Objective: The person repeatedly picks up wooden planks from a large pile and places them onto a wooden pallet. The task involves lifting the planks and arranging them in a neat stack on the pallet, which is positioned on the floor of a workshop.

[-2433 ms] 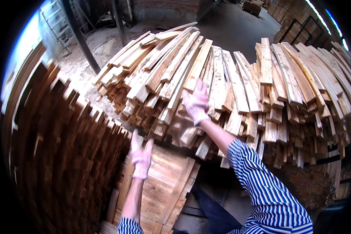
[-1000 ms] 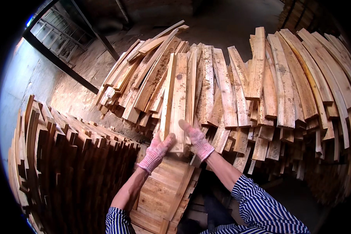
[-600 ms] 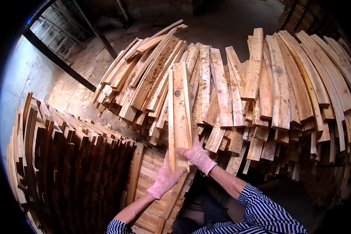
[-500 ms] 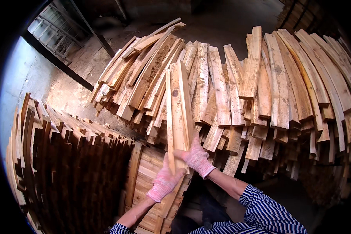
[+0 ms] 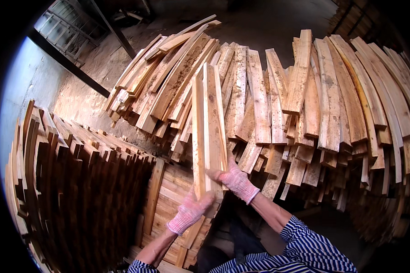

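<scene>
In front of me, a small bunch of long wooden boards (image 5: 212, 136) stands tilted, far ends rising over the pile behind. My left hand (image 5: 192, 210), in a pinkish-white knitted glove, is closed round the near end of the left board (image 5: 198, 143). From the other side, my right hand (image 5: 237, 180), gloved alike, grips the bunch low down, its thumb across the front of the middle board. Toward the top a narrow gap separates the left board from the others. The fingers behind the wood are partly hidden.
A large loose pile of rough boards (image 5: 330, 100) spreads across the far side and right. On the left rises a tall stack of boards (image 5: 77, 150) with ends toward me. Between them lies a lower layer of boards (image 5: 168, 191). A dark metal bar (image 5: 68, 63) slants at upper left.
The held boards have turned: the left one now shows a wider face, and the right one looks narrower. Both hands keep their grip, with the right a little farther right.
</scene>
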`<state>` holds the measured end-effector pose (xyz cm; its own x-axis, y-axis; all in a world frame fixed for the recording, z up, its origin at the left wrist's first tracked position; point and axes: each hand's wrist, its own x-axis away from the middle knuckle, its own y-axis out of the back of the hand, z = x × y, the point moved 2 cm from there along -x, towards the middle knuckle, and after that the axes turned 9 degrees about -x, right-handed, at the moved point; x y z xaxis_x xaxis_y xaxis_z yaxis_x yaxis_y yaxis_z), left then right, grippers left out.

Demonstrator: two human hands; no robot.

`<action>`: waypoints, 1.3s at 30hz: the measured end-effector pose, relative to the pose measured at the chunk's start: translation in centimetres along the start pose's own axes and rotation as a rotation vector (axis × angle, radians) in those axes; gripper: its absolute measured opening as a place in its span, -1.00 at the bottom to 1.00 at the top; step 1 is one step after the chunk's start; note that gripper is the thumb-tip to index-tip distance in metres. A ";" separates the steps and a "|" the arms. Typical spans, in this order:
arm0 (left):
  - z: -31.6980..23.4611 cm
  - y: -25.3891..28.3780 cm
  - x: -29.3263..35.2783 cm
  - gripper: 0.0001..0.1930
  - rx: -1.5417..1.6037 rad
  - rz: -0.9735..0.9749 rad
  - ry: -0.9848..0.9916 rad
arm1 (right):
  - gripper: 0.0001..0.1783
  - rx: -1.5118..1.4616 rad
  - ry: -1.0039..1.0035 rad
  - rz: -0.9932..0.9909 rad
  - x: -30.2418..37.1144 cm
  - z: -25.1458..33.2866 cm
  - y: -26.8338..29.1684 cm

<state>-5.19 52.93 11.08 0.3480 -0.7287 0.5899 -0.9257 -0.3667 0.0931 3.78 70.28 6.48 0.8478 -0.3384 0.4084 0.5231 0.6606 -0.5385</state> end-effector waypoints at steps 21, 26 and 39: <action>-3.2 8.2 -17.7 -0.01 -1.251 -0.696 -0.041 | -0.03 -0.785 0.093 0.306 5.1 -3.5 -1.7; -7.2 6.7 -20.6 -0.11 -1.367 -0.398 0.092 | -0.35 -0.606 0.013 -0.094 5.7 -6.0 5.0; -7.6 7.5 -10.8 -0.71 -0.332 0.178 -0.001 | -0.24 -0.096 0.075 -0.313 7.1 2.0 0.4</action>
<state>-16.99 62.45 11.49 0.1769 -0.7647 0.6196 -0.9694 -0.0265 0.2441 9.84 69.50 10.61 0.6472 -0.5657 0.5110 0.7616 0.4520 -0.4643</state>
